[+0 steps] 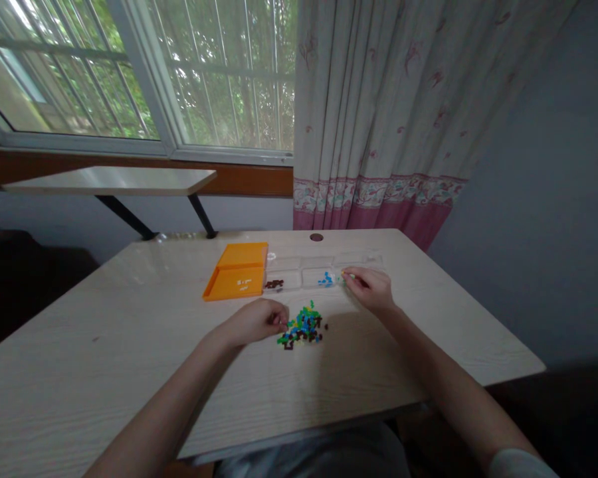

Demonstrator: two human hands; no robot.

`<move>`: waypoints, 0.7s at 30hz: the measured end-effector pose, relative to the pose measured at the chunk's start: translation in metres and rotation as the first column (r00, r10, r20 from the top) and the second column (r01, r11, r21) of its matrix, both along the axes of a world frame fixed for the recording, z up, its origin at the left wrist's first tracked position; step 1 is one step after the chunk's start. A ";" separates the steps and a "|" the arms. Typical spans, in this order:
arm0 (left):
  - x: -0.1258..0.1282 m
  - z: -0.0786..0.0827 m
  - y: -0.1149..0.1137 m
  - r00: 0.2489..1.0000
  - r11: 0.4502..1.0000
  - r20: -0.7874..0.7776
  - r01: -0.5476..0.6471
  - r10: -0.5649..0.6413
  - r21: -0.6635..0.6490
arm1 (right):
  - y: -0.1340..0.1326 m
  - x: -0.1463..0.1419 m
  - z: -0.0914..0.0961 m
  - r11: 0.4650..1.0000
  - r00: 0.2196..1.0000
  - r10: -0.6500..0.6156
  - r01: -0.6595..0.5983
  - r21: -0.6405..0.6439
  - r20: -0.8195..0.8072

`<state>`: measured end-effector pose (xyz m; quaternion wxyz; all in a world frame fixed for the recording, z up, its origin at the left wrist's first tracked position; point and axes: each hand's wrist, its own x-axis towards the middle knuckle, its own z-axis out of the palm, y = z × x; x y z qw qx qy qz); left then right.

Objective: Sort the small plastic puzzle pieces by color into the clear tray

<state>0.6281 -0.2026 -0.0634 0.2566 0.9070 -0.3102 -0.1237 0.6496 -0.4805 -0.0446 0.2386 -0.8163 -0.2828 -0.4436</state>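
A mixed pile of small plastic pieces [305, 325] in green, blue, dark brown and yellow lies on the table in front of me. My left hand [260, 321] is at the pile's left edge, fingers curled together; what they hold, if anything, is hidden. My right hand [371, 287] is over the right part of a clear compartment tray, its fingertips pinched on a tiny yellow piece [345, 272]. Blue pieces [325, 279] lie in the compartment left of that hand, and dark brown pieces [274, 284] sit in the left front compartment. Greenish bits show under the right fingertips.
An orange open case [242, 255] with several white pieces [244, 284] stands left of the clear tray [301, 262]. A raised shelf [114, 179] on black legs is at the back left. Behind the table [129, 345] are a window and a curtain [373, 133].
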 end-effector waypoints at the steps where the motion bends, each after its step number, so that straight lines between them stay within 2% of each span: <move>1: 0.000 -0.001 0.000 1.000 1.000 0.000 0.000 0.000 0.001 | -0.005 0.002 0.002 0.999 1.000 -0.015 0.014 -0.030 -0.016; 4: 0.001 -0.003 0.001 1.000 1.000 -0.002 -0.006 0.006 -0.006 | -0.024 0.010 0.008 0.988 0.990 -0.131 0.126 -0.088 -0.058; 7: 0.001 -0.004 0.001 1.000 1.000 0.007 -0.010 0.010 -0.022 | -0.046 0.019 0.013 0.952 0.940 -0.295 0.274 -0.137 -0.169; 10: 0.000 -0.003 -0.001 1.000 1.000 0.024 -0.012 0.013 -0.025 | -0.064 0.027 0.015 0.889 0.828 -0.447 0.368 -0.272 -0.340; 14: -0.002 0.002 -0.003 0.997 0.999 0.069 -0.032 0.035 -0.044 | -0.079 0.035 0.011 0.804 0.636 -0.588 0.388 -0.451 -0.501; 18: -0.003 0.007 -0.004 0.991 0.995 0.113 -0.058 0.067 -0.076 | -0.086 0.038 0.005 0.730 0.480 -0.684 0.456 -0.509 -0.550; 21: -0.003 0.009 -0.005 0.984 0.991 0.149 -0.079 0.094 -0.104 | -0.090 0.039 0.002 0.712 0.418 -0.698 0.490 -0.502 -0.582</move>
